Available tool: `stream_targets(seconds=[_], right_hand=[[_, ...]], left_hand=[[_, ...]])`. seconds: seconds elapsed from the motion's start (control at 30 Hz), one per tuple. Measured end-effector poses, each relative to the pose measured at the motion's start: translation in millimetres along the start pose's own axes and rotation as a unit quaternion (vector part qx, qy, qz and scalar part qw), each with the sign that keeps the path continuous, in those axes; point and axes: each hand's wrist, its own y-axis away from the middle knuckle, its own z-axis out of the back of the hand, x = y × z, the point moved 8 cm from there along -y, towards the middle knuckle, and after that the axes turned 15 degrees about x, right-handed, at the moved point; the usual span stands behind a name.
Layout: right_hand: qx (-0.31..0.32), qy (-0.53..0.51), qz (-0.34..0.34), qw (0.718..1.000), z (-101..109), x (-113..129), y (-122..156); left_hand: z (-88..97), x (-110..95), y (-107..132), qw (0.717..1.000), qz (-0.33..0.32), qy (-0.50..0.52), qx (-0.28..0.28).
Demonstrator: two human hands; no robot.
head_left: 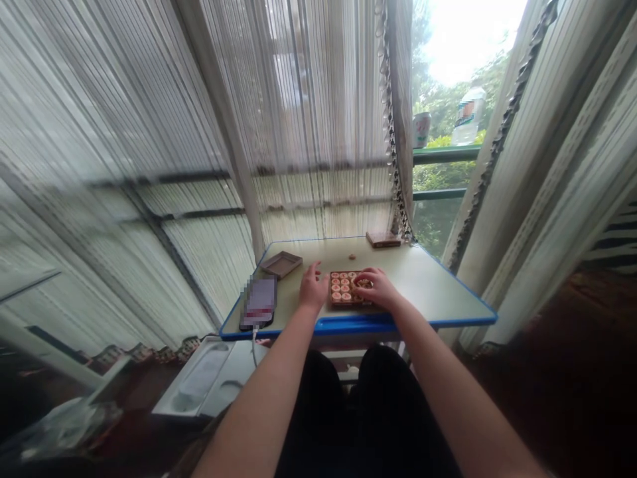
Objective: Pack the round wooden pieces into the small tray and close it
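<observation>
A small brown wooden box (343,306) near the table's front edge holds several round Chinese chess pieces (336,289) in rows. Over the right part of this box is my right hand (378,289), its thumb and fingers curled round a piece and hiding those beneath. Just left of the box, my left hand (313,289) is open, fingers apart and pointing forward, holding nothing. A single loose chess piece (352,256) lies on the table beyond the box.
The table (438,292) has a blue rim. An open wooden tray or lid (283,264) and a phone (259,302) with a cable lie at left. A flat brown box (383,239) is at the back right. An open white box (209,375) sits below the table's left side.
</observation>
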Motion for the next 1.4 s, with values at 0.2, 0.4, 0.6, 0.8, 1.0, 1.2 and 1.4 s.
stream_targets(seconds=[0.2, 0.4, 0.6, 0.8, 1.0, 1.2, 1.4], right_hand=[[0.012, -0.005, 0.01, 1.0, -2.8, -0.7, 0.0], [0.018, -0.007, 0.025, 0.999, -3.3, 3.5, 0.8], [0.009, -0.007, 0.026, 1.0, -2.0, 4.1, 1.9], [0.016, -0.012, 0.015, 1.0, -2.6, 1.7, 0.5], [0.009, -0.025, 0.011, 1.0, -1.9, 1.4, 0.4], [-0.012, -0.098, 0.012, 0.995, 6.9, -5.6, 5.1], [-0.012, -0.127, 0.002, 0.992, 6.3, -14.0, 6.8]], left_hand=[[-10.0, -4.4, -3.3, 0.991, 0.026, -0.112, 0.062], [-23.2, -8.8, -1.4, 0.962, 0.021, -0.232, 0.142], [-23.9, -7.8, -1.9, 0.965, 0.023, -0.22, 0.142], [-23.6, -6.9, -0.7, 0.967, 0.024, -0.208, 0.145], [-23.0, -7.8, -0.5, 0.967, 0.027, -0.203, 0.15], [-20.4, -7.2, 0.7, 0.969, 0.045, -0.189, 0.151], [-18.1, -8.5, 1.9, 0.972, 0.053, -0.17, 0.153]])
